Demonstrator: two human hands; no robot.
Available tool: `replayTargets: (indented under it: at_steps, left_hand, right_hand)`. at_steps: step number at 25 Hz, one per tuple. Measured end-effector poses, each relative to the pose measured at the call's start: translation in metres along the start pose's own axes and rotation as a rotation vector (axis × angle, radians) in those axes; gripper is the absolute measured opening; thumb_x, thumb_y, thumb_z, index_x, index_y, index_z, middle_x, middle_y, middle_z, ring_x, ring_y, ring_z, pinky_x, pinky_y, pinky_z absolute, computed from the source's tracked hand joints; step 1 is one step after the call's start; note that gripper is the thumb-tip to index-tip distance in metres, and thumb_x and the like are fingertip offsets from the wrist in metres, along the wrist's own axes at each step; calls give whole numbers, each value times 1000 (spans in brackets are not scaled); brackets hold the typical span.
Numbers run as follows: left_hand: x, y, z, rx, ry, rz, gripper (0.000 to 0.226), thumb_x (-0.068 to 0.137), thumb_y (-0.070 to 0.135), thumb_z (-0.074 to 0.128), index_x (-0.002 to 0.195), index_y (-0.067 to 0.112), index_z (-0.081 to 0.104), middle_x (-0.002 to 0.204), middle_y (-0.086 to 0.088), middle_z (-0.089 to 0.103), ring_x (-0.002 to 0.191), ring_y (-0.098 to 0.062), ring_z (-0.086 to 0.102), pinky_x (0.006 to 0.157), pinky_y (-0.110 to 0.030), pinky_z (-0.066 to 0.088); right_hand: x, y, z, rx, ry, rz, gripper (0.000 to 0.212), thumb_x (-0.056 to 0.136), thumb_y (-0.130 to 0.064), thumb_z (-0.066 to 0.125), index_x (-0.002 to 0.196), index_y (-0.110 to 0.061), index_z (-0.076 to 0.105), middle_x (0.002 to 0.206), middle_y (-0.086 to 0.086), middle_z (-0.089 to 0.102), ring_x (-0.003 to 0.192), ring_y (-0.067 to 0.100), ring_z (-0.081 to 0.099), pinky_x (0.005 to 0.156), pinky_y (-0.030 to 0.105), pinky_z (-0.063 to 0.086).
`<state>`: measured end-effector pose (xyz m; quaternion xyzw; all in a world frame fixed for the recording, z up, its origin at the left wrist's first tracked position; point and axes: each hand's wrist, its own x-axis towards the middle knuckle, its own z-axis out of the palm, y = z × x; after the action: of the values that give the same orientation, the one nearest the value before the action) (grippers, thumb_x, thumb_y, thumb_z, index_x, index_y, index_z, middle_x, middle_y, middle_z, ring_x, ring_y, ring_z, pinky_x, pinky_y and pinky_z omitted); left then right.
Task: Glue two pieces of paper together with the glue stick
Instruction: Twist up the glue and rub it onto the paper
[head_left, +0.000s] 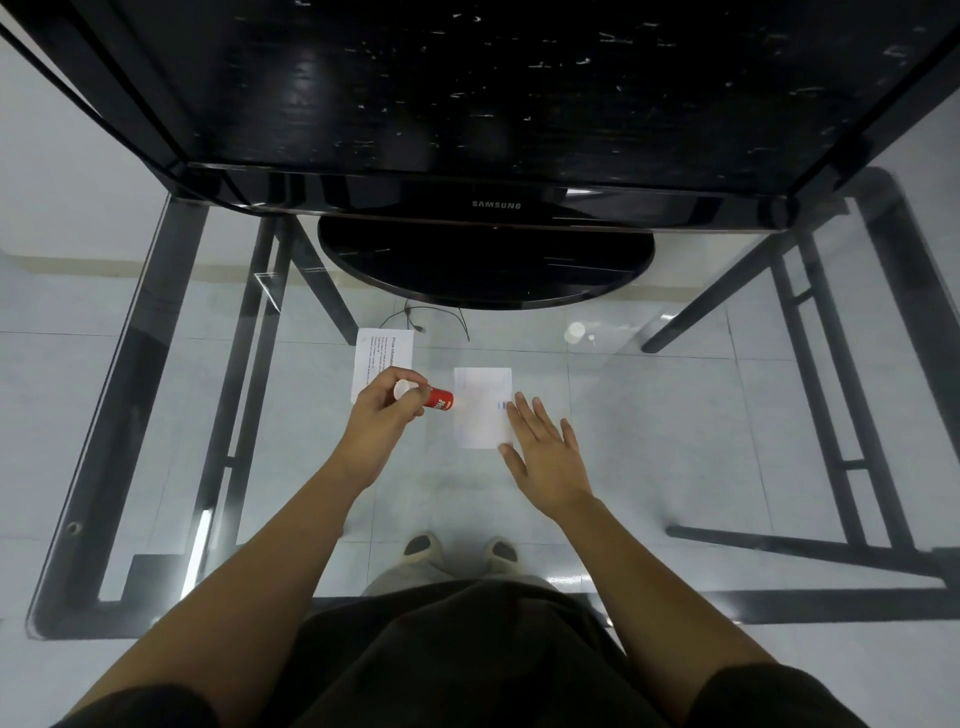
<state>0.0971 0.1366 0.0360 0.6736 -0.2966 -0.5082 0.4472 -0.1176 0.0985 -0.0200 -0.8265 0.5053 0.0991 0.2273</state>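
Note:
My left hand (382, 410) grips a red glue stick (439, 399) lying sideways, its white end held in my fingers and its red end touching the left edge of a small white paper (480, 410). That paper lies flat on the glass table. My right hand (543, 447) rests flat with fingers spread, its fingertips pressing on the paper's right edge. A second paper (382, 353), printed with text, lies further left and back, partly covered by my left hand.
A black Samsung monitor (493, 205) on a round black stand (483, 265) stands at the back of the glass table (675, 415). Dark metal table legs, a floor cable and my feet show through the glass.

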Motion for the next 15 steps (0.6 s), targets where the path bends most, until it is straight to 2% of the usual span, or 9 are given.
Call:
replayTargets:
  at_steps: [2,3,5,6,10,15]
  left_hand:
    - [-1,4,4,53,-35,34,9,82,23,67,90,24,63,100,34,56,99,-8,51,75,-19,51]
    - [-1,5,4,70,-48,46,15,78,23,71,90,23,62,95,28,61,96,-6,54,74,-18,51]
    - [-2,5,6,141,-46,67,24,74,21,76,92,21,62,95,11,64,92,-9,59,77,-20,51]
    - [-3,5,6,195,-39,82,26,73,20,76,95,21,61,96,9,64,92,-11,60,79,-20,50]
    - [-7,6,8,305,-69,111,32,73,23,76,102,24,62,94,15,63,89,-6,62,76,-11,46]
    - [-7,8,10,436,-107,196,22,75,27,75,94,25,65,90,12,65,85,-8,63,75,-12,46]
  right_hand:
    - [1,0,0,14,-5,8,59,98,-46,22,148,-25,0,159,-4,-3,146,16,-5,116,39,-4]
    - [1,1,0,16,-2,8,59,98,-46,22,149,-25,0,159,-4,-2,146,15,-5,116,39,-3]
    - [2,2,1,16,-1,11,60,97,-48,24,149,-26,1,159,-5,-1,146,15,-4,116,39,-3]
    - [2,3,0,23,0,14,61,97,-49,25,149,-26,2,159,-5,0,146,15,-4,116,38,-3]
    - [3,2,1,74,27,27,60,96,-49,31,148,-27,9,159,-6,6,146,14,1,116,38,-1]
    - [4,3,1,88,57,19,59,95,-48,35,147,-31,13,159,-6,9,146,16,4,117,39,2]
